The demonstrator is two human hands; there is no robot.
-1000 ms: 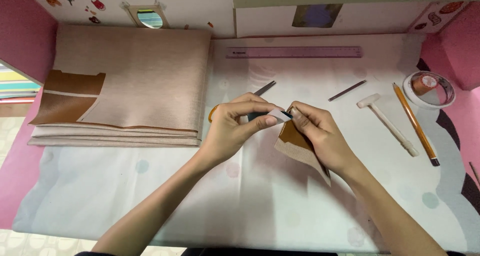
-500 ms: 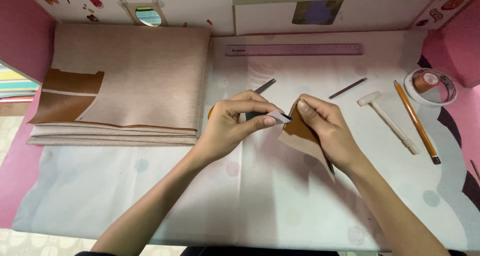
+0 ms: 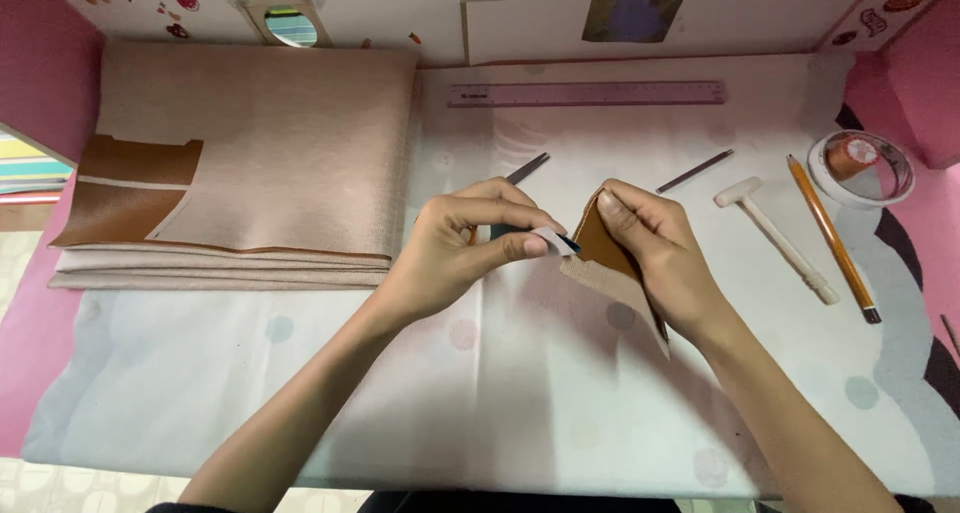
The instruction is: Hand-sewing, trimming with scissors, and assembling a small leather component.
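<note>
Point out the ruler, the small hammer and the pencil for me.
Ruler (image 3: pixel 586 94), head view, middle of its purple strip.
Small hammer (image 3: pixel 786 245), head view, midway along its white handle.
Pencil (image 3: pixel 828 235), head view, middle of its orange shaft.

Leather piece (image 3: pixel 603 245): brown face, beige woven back. Folded sheets (image 3: pixel 270 163): beige, brown underside showing. Ruler (image 3: pixel 586 94): lilac. Pencil (image 3: pixel 830 235): orange. Mallet (image 3: pixel 775 237): white. Tabletop (image 3: pixel 500 393) cover: white, pale pastel dots.

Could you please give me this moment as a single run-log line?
left hand: pinches small tool | right hand: holds leather piece | tool at piece's edge | nearby: mallet, pencil, ruler
</note>
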